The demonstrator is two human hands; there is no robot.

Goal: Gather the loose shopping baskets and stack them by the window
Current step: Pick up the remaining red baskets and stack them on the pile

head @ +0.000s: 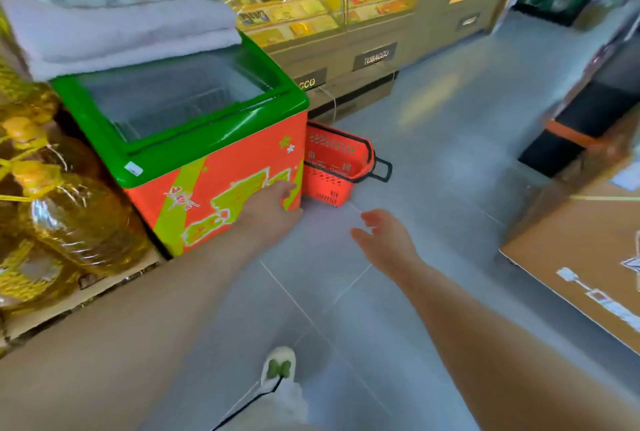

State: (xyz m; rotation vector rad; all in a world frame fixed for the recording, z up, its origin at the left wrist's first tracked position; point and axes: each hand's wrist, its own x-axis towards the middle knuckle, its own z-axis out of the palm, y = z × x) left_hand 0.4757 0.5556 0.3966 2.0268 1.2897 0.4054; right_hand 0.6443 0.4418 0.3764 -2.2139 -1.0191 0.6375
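Note:
A red shopping basket (332, 167) with black handles stands on the grey tiled floor, tucked behind the right corner of an orange and green chest freezer. It may be two nested baskets; I cannot tell. My left hand (273, 209) reaches forward, in front of the freezer's lower right corner, just short of the basket, holding nothing. My right hand (384, 233) is stretched out over the floor below and to the right of the basket, fingers apart and empty.
The chest freezer (194, 140) with its glass lid stands left of the basket. Large bottles of cooking oil (52, 209) sit at far left. A tobacco display counter (346, 25) runs behind. A cardboard box (588, 250) and dark counter stand at right.

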